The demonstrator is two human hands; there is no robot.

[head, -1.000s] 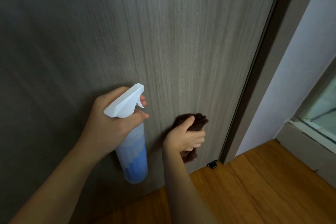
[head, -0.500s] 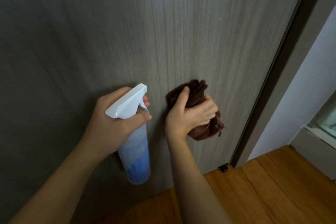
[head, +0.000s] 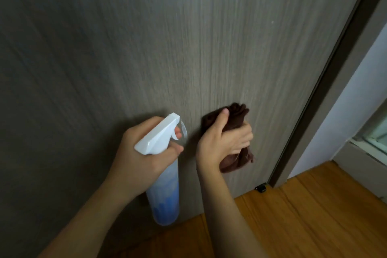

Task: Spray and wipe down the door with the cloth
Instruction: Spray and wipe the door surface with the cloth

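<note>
A grey wood-grain door (head: 167, 48) fills most of the view. My left hand (head: 140, 153) grips a spray bottle (head: 165, 195) by its white trigger head, the blue-tinted body hanging down close to the door. My right hand (head: 224, 142) holds a bunched dark brown cloth (head: 236, 115) against the lower part of the door, just right of the bottle. The thumb lies up over the cloth and the fingers curl round it.
The dark door frame (head: 326, 81) runs diagonally at the right, with a white wall (head: 345, 111) beyond it. A small black door stop (head: 260, 187) sits at the door's bottom corner. Orange wooden floor (head: 314, 216) lies below.
My right hand with the cloth has moved up the door from near the floor. The left hand and bottle have stayed almost in place.
</note>
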